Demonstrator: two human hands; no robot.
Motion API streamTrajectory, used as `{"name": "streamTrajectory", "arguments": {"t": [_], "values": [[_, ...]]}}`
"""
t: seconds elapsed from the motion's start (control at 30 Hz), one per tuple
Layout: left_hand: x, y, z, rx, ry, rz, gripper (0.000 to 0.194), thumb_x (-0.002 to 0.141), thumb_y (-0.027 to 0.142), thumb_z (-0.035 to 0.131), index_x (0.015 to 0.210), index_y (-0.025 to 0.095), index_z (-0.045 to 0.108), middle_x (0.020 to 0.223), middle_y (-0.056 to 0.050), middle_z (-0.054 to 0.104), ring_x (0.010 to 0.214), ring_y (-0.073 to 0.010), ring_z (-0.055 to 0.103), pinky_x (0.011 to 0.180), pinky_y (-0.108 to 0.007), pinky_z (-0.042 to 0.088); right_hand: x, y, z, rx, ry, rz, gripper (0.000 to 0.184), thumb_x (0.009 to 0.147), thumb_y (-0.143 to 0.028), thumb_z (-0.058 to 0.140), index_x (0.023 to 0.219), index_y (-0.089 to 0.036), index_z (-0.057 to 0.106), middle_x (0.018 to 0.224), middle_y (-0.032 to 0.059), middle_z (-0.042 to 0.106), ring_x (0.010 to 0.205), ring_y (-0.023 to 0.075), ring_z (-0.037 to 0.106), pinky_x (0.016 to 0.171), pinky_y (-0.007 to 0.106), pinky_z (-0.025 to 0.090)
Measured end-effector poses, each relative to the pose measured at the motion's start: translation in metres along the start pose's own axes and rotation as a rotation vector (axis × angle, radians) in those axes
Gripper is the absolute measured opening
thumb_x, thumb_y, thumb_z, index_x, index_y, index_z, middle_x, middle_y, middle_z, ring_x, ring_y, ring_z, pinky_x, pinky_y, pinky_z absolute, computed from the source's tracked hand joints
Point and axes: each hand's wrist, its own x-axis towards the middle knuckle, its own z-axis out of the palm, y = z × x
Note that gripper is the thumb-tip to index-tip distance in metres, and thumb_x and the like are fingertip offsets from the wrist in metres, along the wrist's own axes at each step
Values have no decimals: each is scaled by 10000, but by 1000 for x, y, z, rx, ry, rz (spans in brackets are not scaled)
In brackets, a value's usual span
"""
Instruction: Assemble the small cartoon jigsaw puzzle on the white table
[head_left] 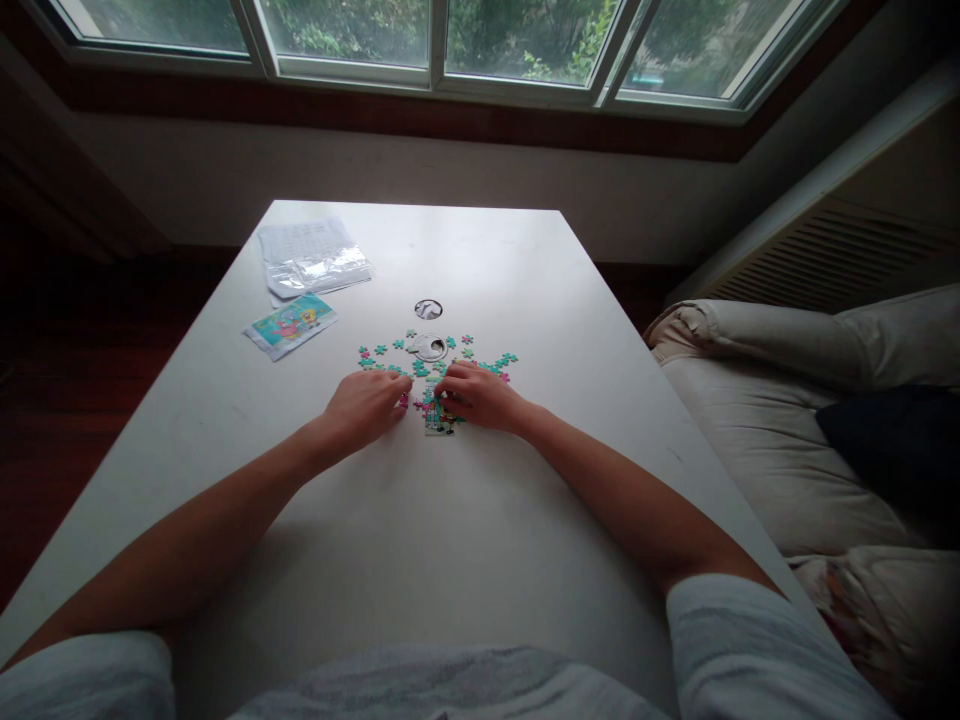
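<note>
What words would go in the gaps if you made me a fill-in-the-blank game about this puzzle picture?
1. The colour of the table under the jigsaw pieces is ____.
2. Between the left hand and the right hand, the one nearer the cartoon picture is the ____ hand.
3. In this view, the sofa is on the ____ side of the table.

Missing words: white; left; right.
</note>
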Motion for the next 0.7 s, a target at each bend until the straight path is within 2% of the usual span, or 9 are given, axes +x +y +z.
{"name": "streamTrajectory", "arguments": {"t": [0.37, 0.7], "values": [[0, 2, 2, 20, 3, -67, 134, 909, 312, 541, 948, 226, 636, 975, -66, 721, 928, -241, 670, 702, -316, 449, 1, -1, 0, -1, -2, 7, 107, 961, -235, 593, 1011, -214, 684, 927, 67, 636, 881, 202, 540, 794, 314, 415], [2, 3, 1, 48, -8, -6, 147, 917, 302, 508, 960, 224, 624, 960, -75, 723, 901, -241, 677, 715, -331, 456, 1, -1, 0, -1, 3, 2, 102, 957, -226, 595, 1005, -212, 684, 921, 68, 635, 880, 204, 543, 807, 318, 421]]}}
